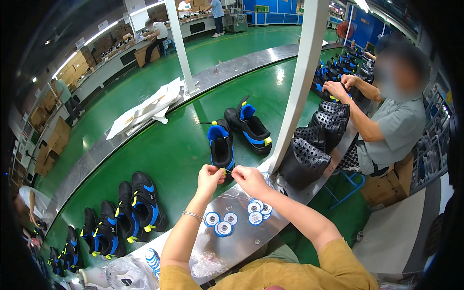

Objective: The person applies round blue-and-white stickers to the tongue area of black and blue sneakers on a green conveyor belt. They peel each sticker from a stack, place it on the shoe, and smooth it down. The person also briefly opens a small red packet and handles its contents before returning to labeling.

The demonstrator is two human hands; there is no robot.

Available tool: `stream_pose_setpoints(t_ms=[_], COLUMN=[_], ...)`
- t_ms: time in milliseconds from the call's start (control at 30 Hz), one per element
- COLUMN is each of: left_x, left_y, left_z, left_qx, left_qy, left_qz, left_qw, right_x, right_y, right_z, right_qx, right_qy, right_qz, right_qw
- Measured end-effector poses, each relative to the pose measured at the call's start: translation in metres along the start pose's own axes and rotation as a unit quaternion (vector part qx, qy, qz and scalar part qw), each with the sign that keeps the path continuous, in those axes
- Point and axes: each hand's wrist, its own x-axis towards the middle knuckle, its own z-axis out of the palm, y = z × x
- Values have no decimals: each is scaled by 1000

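A black sneaker (222,150) with blue lining stands on the green belt, heel toward me. At its heel my left hand (211,179) pinches the yellow pull tab. Just to the right, my right hand (250,180) is closed with finger and thumb together. Whatever it pinches is too small to make out. A second black and blue sneaker (251,130) sits beyond, slightly to the right, touched by neither hand. Below my hands, round blue-rimmed white tags (223,228) lie on the metal ledge, with another cluster of tags (255,218) under my right forearm.
More sneakers (140,203) stand in a row at left. Black perforated shoe forms (307,154) line the right side beside a white post (299,87). A co-worker (398,111) handles shoes there. Clear plastic bits (209,263) and white sheets (145,108) lie about.
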Motion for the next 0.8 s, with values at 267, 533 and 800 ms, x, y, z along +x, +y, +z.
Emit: stream_pose_setpoints(t_ms=[267,533,800], left_x=[-2,-5,-5], left_y=[-6,-14,-20], left_z=[-3,-4,-12], left_qx=[-163,-246,-230], left_qy=[-54,-61,-57], left_qz=[-86,-97,-94], left_qw=[981,963,967], right_x=[16,13,17], right_y=[11,25,26], right_z=[13,15,20], right_qx=[-71,-153,-238], right_qy=[-10,-28,-31], right_qz=[16,-37,-63], right_qw=[997,987,969])
